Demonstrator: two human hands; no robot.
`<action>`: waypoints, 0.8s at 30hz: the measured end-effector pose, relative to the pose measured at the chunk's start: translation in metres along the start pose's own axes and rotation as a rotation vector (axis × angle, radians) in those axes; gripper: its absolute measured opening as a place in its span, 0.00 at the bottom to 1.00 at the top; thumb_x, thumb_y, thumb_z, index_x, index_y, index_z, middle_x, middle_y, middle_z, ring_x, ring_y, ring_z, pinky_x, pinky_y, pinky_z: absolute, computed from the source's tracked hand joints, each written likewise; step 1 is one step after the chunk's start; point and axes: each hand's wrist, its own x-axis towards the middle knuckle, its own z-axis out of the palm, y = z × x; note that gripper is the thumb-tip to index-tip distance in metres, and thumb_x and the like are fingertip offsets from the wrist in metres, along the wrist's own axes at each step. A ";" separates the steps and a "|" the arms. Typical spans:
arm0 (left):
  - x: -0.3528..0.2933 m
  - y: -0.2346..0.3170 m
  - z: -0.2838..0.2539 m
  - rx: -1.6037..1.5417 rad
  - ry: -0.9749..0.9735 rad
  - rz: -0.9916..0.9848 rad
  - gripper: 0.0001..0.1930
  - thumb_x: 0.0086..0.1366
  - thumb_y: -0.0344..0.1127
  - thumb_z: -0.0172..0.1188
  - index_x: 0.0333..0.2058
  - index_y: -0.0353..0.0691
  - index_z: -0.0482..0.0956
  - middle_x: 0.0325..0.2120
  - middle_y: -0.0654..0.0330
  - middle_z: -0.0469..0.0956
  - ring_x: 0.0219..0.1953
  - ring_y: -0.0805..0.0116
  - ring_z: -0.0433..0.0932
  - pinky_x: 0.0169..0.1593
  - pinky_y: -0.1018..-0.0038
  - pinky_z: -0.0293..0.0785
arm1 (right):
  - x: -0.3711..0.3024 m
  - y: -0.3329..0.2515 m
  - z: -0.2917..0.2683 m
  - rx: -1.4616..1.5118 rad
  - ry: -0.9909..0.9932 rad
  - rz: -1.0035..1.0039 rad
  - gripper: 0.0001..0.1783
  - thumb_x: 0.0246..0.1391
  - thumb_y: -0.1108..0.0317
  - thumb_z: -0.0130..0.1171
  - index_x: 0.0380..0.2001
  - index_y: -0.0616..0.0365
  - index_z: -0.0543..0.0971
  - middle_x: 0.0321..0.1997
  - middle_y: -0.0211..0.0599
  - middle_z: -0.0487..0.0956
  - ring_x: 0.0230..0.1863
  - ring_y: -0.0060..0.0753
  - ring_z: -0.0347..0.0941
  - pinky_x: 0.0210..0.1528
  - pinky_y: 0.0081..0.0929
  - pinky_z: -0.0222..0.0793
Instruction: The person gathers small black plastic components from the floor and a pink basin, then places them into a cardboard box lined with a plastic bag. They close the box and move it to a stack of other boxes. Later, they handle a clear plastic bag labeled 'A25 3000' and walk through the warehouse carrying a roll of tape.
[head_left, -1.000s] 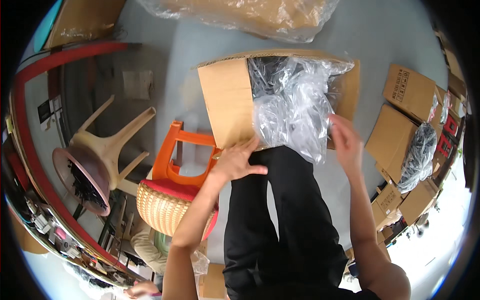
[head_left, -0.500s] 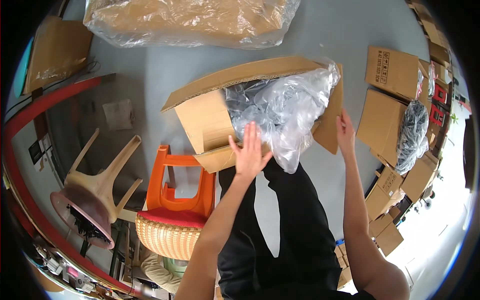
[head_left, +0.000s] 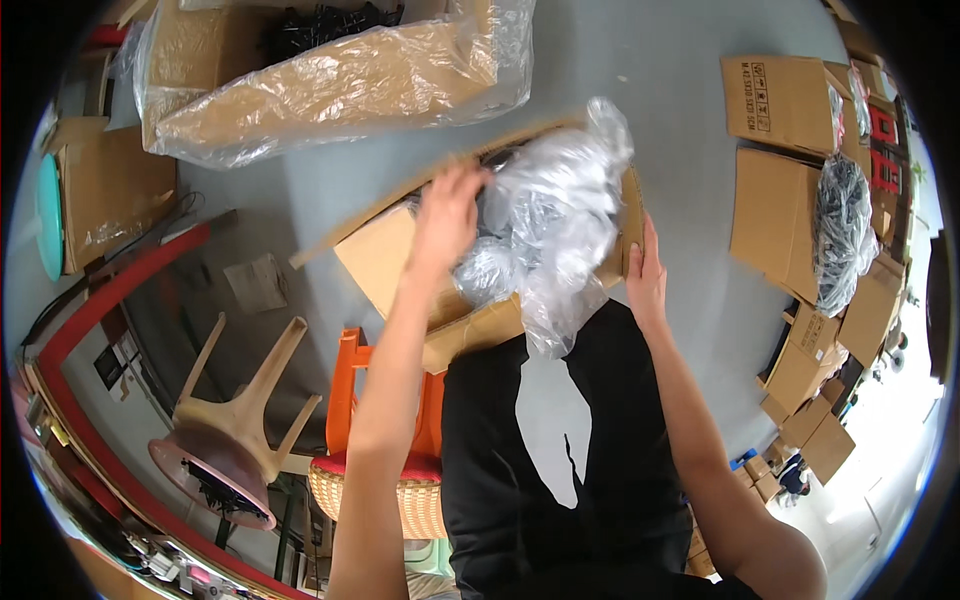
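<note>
In front of my legs an open cardboard box [head_left: 375,257] holds crumpled clear plastic bags [head_left: 560,200] with dark contents. One bag end spills over the near edge, between my knees. My left hand [head_left: 447,222] is over the left part of the box, close to the far flap; it is slightly blurred, with fingers curved and a little apart, and nothing shows in it. At the right side my right hand [head_left: 648,285] has the box's right flap [head_left: 630,215] between thumb and fingers.
Beyond lies a large plastic-wrapped carton [head_left: 330,95] with black parts inside. To the left are an orange stool [head_left: 345,385], a woven basket [head_left: 380,500] and an upturned pale stool [head_left: 250,400] with a bowl of black pieces. More cartons [head_left: 775,215] stand at right.
My left hand has moved up and left from the near edge toward the far flap. My right hand has closed on the right flap. The box sits a little further left in view.
</note>
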 end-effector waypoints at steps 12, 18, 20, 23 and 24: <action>-0.023 0.055 0.061 0.286 -0.347 0.307 0.34 0.48 0.40 0.62 0.56 0.55 0.63 0.57 0.53 0.59 0.60 0.55 0.58 0.53 0.48 0.60 | -0.008 -0.005 0.015 0.051 0.027 0.020 0.26 0.58 0.76 0.37 0.60 0.50 0.56 0.56 0.46 0.67 0.55 0.51 0.65 0.55 0.36 0.63; 0.016 0.044 0.136 0.060 -0.092 -0.474 0.14 0.55 0.37 0.52 0.39 0.40 0.75 0.39 0.50 0.73 0.42 0.54 0.73 0.44 0.60 0.69 | -0.007 -0.017 0.032 0.027 -0.045 -0.114 0.30 0.50 0.80 0.42 0.59 0.59 0.58 0.65 0.49 0.53 0.64 0.55 0.49 0.63 0.39 0.50; -0.020 0.052 0.122 0.091 -0.053 -0.294 0.19 0.54 0.42 0.56 0.41 0.37 0.74 0.41 0.49 0.72 0.45 0.51 0.72 0.46 0.60 0.68 | -0.023 0.010 0.072 -0.259 -0.150 -0.203 0.27 0.45 0.82 0.47 0.52 0.62 0.64 0.67 0.47 0.47 0.64 0.66 0.46 0.62 0.54 0.48; -0.018 0.073 0.031 0.022 -0.264 -0.101 0.25 0.56 0.40 0.55 0.53 0.43 0.67 0.48 0.52 0.68 0.52 0.54 0.65 0.52 0.61 0.62 | -0.023 0.008 0.087 -0.336 -0.133 -0.159 0.21 0.44 0.82 0.48 0.46 0.65 0.67 0.68 0.46 0.44 0.63 0.69 0.44 0.60 0.62 0.47; 0.005 0.097 0.005 0.079 -0.198 -0.073 0.26 0.56 0.39 0.55 0.55 0.45 0.65 0.51 0.52 0.66 0.53 0.55 0.64 0.53 0.61 0.61 | -0.025 0.009 0.088 -0.318 -0.114 -0.156 0.20 0.44 0.81 0.48 0.45 0.66 0.67 0.68 0.46 0.43 0.63 0.70 0.44 0.59 0.63 0.47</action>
